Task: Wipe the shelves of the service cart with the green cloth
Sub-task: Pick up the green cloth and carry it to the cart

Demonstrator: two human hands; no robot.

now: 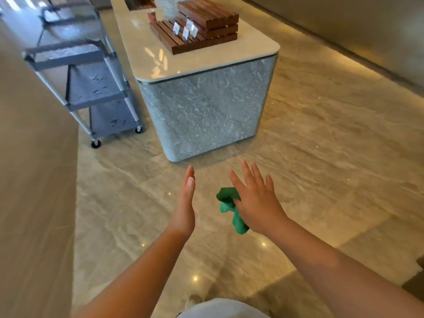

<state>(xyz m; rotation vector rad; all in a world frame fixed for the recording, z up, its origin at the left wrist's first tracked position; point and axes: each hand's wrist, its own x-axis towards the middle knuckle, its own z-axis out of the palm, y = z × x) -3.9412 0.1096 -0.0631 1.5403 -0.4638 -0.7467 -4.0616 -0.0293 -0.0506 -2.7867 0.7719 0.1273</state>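
Evidently the limp, light green cloth (226, 204) was pinched under the right grip (257, 203); the left grip (185, 203) was open.

Marble floor (321, 157) carries grey cart (96, 88) & stone counter (202, 111); wooden slat risers (206, 21) on top, maybe cups (164, 8) behind.

Both arms are stretching forward. The left hand (186, 204) is standing edge-on, fingers straight; the right hand (258, 203), fingers spread, is pinching the green cloth (229, 208) underneath.
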